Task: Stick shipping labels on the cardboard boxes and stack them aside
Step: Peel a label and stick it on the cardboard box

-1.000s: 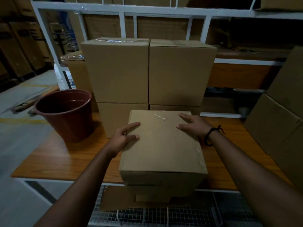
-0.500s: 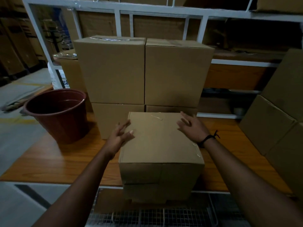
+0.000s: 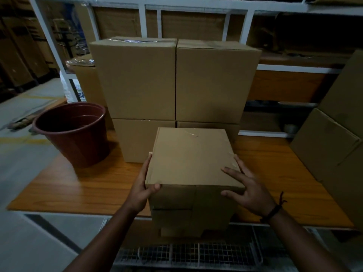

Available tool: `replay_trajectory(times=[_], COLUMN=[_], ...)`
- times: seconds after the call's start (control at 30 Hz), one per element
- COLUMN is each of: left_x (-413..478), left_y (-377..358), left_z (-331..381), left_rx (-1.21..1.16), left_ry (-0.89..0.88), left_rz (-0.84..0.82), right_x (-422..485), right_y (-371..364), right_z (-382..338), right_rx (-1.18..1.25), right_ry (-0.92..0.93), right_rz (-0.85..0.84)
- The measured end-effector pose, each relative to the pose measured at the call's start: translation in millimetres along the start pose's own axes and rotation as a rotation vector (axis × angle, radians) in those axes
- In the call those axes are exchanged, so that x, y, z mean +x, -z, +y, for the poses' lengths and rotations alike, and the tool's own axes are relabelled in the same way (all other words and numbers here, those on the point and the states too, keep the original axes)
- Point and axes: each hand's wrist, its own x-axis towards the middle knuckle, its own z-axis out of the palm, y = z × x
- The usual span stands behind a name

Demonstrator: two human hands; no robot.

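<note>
Head view: box (image 3: 188, 160), frame ctr, no label seen; left hand (image 3: 140, 188) grips lower-left corner, right hand (image 3: 251, 193) spread flat, lower-right. Labelling + stacking prob. pending.

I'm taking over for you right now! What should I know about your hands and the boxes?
Left hand grips the front box's near left corner.
Right hand rests spread fingers on its near right corner.
The box sits at the table's front edge, before the stacked boxes.
No shipping label shows on it.
Left to do: label it, then stack it aside.
</note>
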Motion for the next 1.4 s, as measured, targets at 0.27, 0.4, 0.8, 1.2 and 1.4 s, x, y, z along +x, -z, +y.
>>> replay_trajectory(times=[0.27, 0.4, 0.8, 1.2, 1.4], left_x=[-7, -7, -6, 85, 90], left_y=[5, 10, 10, 43, 31], left_z=[-11, -19, -39, -22, -20], left_rx=[-0.044, -0.025, 0.019, 0.041, -0.196], left_ry=[0.04, 0.038, -0.007, 0.287, 0.387], left_rz=[0.101, 0.133, 0.155, -0.021, -0.112], right_x=[-8, -23, -37, 69, 78], right_y=[-4, -18, -31, 33, 22], right_z=[4, 13, 15, -16, -11], right_rx=[0.044, 0.118, 0.197, 0.021, 0.137], right_ry=[-0.057, -0.074, -0.053, -0.33, -0.365], right_rz=[0.035, 0.081, 0.169, -0.209, -0.346])
